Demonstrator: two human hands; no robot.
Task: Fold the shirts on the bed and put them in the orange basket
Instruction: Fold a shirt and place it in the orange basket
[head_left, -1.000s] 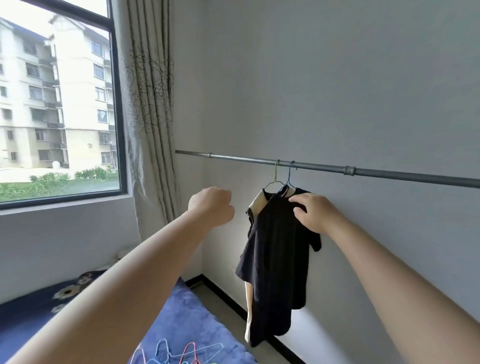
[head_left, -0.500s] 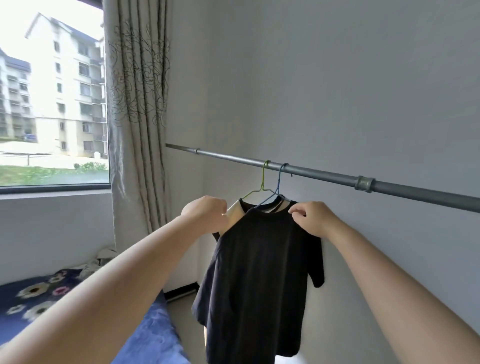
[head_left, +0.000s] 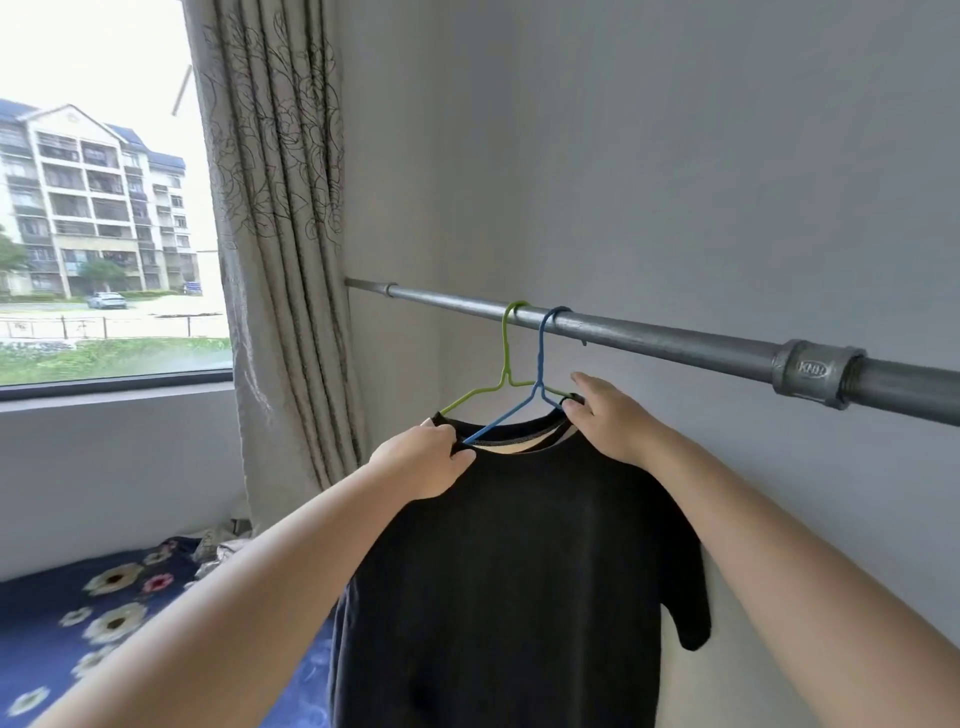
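Note:
A black shirt (head_left: 519, 571) hangs on a blue hanger (head_left: 540, 358) from a grey metal rail (head_left: 675, 338). Behind it a green hanger (head_left: 506, 358) carries a cream garment, of which only a sliver shows inside the black collar. My left hand (head_left: 426, 457) pinches the left side of the black collar. At the collar's right side my right hand (head_left: 608, 415) grips the cloth beside the hanger's shoulder. The orange basket is out of view.
The rail runs along the grey wall (head_left: 675, 156) with a pipe coupling (head_left: 815, 371) at the right. A patterned curtain (head_left: 280, 234) hangs beside the window (head_left: 104, 208). The bed, in a blue flowered cover (head_left: 104, 623), lies at the lower left.
The view has come closer to the rail and shirt. My left hand has moved from beside the shirt to grip its collar. My right hand stays at the collar's right side.

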